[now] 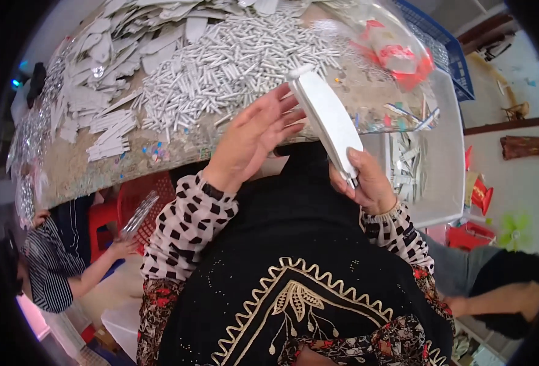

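my right hand (370, 183) has its grip closed on the lower end of a white curved plastic piece (330, 119), held over the tabletop (86, 165) edge. left hand (251, 137) open, fingers flat against its side. small white tubes (233, 61) piled beyond.

Close head-worn view, downward over table (86, 165)

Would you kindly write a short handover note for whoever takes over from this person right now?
Right hand grips the lower end of a flat white plastic piece, held up over the table edge.
Left hand is open, fingers beside the piece's upper end.
On the table: a heap of small white rods, stacks of flat white pieces, a clear bag.
Done: one piece in hand.
Left: the heaps remain large.
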Available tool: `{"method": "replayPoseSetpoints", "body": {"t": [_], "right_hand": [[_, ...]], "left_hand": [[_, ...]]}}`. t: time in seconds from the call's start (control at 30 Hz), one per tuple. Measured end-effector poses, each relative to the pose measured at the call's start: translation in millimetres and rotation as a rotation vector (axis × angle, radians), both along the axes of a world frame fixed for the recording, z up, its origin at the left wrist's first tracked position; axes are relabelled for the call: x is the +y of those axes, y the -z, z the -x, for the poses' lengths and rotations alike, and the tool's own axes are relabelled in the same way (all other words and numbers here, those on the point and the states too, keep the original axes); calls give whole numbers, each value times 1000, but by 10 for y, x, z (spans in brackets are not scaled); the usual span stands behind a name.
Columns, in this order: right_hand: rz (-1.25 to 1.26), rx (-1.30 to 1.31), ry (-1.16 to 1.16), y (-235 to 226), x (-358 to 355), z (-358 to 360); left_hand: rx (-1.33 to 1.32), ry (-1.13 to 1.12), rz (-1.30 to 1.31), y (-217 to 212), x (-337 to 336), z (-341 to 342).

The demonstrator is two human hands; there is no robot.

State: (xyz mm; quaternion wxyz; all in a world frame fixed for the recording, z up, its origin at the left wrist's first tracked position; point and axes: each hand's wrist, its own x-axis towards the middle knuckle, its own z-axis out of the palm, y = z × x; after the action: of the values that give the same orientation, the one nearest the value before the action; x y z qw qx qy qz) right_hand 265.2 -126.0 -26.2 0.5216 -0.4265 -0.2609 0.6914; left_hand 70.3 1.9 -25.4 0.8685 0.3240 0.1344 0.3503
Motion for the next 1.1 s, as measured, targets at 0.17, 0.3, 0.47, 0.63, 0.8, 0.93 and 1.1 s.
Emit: {"method": "replayPoseSetpoints", "body": {"t": [0.17, 0.3, 0.47, 0.63, 0.8, 0.93, 1.1], "right_hand": [[8, 106, -123, 89, 13, 76], [-7, 37, -166, 91, 4, 49], [-9, -101, -125, 64, -48, 32], [-100, -337, -70, 46, -84, 71], [-35, -605, 279, 163, -173, -432], [-1, -589, 1115, 283, -429, -1857], [318, -1739, 902, 1084, -1366, -3534]], "left_hand": [[-32, 47, 15, -104, -50, -52], [-50, 83, -59, -80, -70, -22], [-174, 190, -65, -95, -61, -56], [-209, 259, -28, -35, -47, -53], [10, 140, -100, 66, 44, 192], [163, -73, -189, 153, 249, 770], [510, -640, -225, 234, 513, 1886]]}}
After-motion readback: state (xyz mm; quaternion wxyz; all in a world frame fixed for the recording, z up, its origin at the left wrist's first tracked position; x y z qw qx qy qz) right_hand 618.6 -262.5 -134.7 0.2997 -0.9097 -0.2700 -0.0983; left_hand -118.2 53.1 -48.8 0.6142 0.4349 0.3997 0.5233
